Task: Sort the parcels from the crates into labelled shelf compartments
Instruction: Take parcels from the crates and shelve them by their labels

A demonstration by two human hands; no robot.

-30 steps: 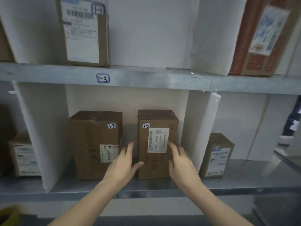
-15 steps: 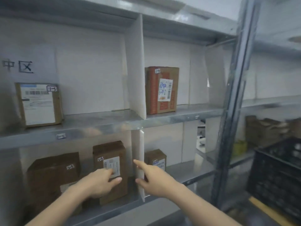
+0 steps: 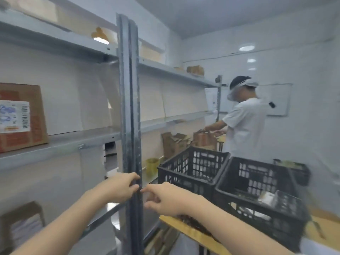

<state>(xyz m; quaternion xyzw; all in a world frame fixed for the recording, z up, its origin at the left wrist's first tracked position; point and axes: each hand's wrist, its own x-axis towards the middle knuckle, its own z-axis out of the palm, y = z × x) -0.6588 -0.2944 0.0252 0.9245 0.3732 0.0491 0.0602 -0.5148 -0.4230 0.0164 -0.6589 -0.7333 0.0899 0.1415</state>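
The left hand (image 3: 120, 188) and right hand (image 3: 165, 199), loosely curled and empty, flank the shelf post (image 3: 128, 107). The crates (image 3: 193, 169) stand just right of them. A parcel (image 3: 20, 116) sits well left.

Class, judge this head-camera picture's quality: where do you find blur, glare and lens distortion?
Head view: motion blur smears the black crates and the left parcel; bright reflections glare on the glossy right wall; the wide lens bends the shelf edges.

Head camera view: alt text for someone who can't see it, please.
The left hand and right hand, both empty, are held out by a grey shelf post, next to black crates on a wooden table. A brown box stands on a shelf at left; another person in white works behind.
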